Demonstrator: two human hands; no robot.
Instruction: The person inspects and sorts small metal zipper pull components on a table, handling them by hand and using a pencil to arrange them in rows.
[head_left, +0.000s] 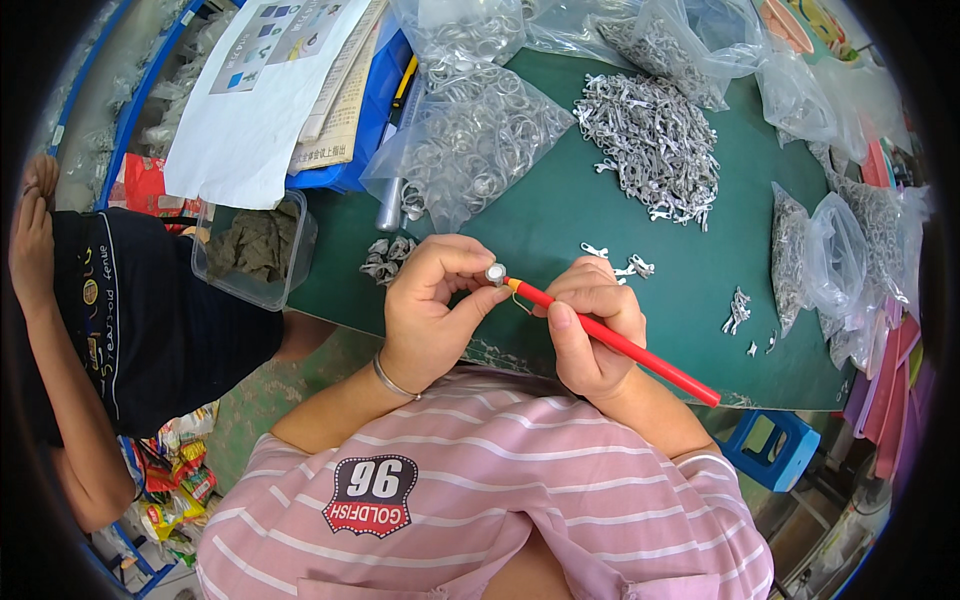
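My left hand (430,305), with a metal bangle (388,378) at its wrist, pinches a small round silvery metal piece (495,272) between thumb and fingertips. My right hand (598,330) is closed round a slim red stick-shaped tool (665,357), held like a pen. The tool's yellow front end touches or nearly touches the metal piece; I cannot tell which. Several loose silvery clips (637,266) lie on the green table (540,350) just beyond my right hand. A few crumpled-looking grey pieces (385,262) lie beside my left hand.
A heap of silvery clips (650,145) sits on the far table, with a clear bag of metal rings (485,150) left of it. More filled bags (790,260) line the right. A tub with brown cloth (255,245) and another person (150,310) are at left.
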